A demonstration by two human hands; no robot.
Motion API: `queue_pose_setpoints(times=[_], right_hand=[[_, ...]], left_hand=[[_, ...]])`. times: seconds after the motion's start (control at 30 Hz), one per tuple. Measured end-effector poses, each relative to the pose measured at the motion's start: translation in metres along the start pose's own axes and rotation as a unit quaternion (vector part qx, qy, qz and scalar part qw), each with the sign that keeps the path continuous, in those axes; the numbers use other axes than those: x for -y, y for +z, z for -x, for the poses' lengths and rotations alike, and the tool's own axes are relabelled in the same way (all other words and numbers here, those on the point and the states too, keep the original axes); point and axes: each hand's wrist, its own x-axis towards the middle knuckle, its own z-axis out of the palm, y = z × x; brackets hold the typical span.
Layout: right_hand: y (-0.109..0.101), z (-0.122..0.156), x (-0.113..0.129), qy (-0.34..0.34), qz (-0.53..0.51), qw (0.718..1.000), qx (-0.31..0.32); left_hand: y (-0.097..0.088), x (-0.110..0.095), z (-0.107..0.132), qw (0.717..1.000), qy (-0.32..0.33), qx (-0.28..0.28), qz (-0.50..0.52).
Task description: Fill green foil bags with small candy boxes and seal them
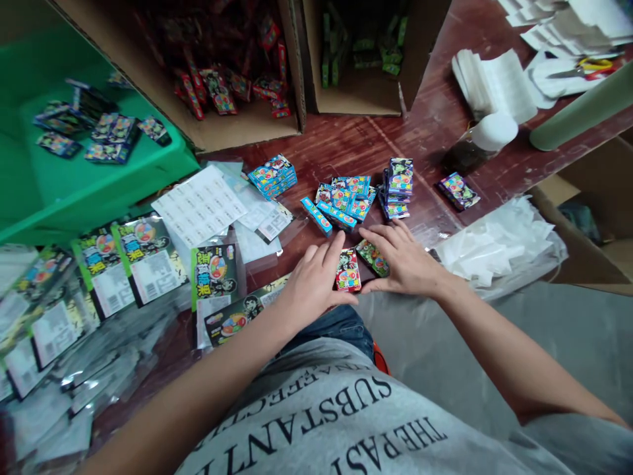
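My left hand (314, 280) and my right hand (403, 257) rest side by side at the near edge of a dark wooden table (346, 142). Between them lie two small colourful boxes: a red one (348, 270) against my left fingers and a green one (373, 257) under my right fingers. Both hands press in around the pair, fingers extended and close together. Just beyond lie several blue boxes (341, 198) and a short stack of dark ones (398, 188).
Two open cardboard cartons stand at the back, one with red packs (227, 79), one with green packs (366, 46). A green bin (74, 165) sits left. Printed bags (143, 257) and a label sheet (200, 204) lie left; clear bags (494, 247) right; scissors (588, 66) far right.
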Motion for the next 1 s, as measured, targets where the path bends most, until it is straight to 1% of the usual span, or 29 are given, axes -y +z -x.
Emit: queue_pose_setpoints(times=[0.07,0.13,0.2,0.23,0.3,0.33,0.4,0.47,0.53,0.6,0.67,0.77,0.87,1.0], right_hand=[[-0.003,0.003,0.002,0.009,0.022,1.000,-0.001],[-0.008,0.008,0.001,-0.002,0.022,1.000,0.013],[-0.013,0.011,-0.002,-0.032,0.003,0.998,0.046],[-0.014,0.011,-0.004,-0.048,-0.007,0.997,0.064],[-0.012,0.005,-0.005,-0.070,-0.025,0.994,0.082],[-0.008,0.000,-0.004,-0.078,-0.032,0.993,0.082],[0.002,-0.011,0.003,-0.091,-0.047,0.992,0.070],[0.013,-0.021,0.015,-0.101,-0.062,0.991,0.055],[0.020,-0.027,0.025,-0.108,-0.080,0.990,0.041],[0.022,-0.029,0.033,-0.114,-0.111,0.987,0.036],[0.020,-0.031,0.036,-0.129,-0.145,0.980,0.047],[0.018,-0.036,0.040,-0.142,-0.157,0.975,0.071],[0.026,-0.045,0.048,-0.124,-0.135,0.981,0.065],[0.040,-0.046,0.064,-0.087,-0.124,0.987,0.050]], left_hand=[[-0.013,0.006,0.019,1.000,0.019,-0.008,-0.009],[-0.028,0.017,0.045,0.999,0.022,-0.017,-0.035],[-0.039,0.030,0.070,0.997,-0.012,-0.020,-0.070],[-0.042,0.036,0.080,0.995,-0.037,-0.016,-0.088],[-0.040,0.045,0.094,0.990,-0.084,0.006,-0.114],[-0.037,0.047,0.098,0.988,-0.098,0.019,-0.121],[-0.027,0.049,0.100,0.986,-0.104,0.037,-0.125],[-0.019,0.048,0.100,0.987,-0.094,0.042,-0.121],[-0.014,0.048,0.100,0.989,-0.091,0.038,-0.113],[-0.013,0.049,0.102,0.989,-0.099,0.027,-0.103],[-0.015,0.052,0.105,0.990,-0.107,0.019,-0.092],[-0.017,0.054,0.109,0.994,-0.085,0.020,-0.069],[-0.015,0.053,0.109,0.997,-0.064,0.006,-0.050],[-0.007,0.053,0.109,0.996,-0.081,-0.018,-0.038]])
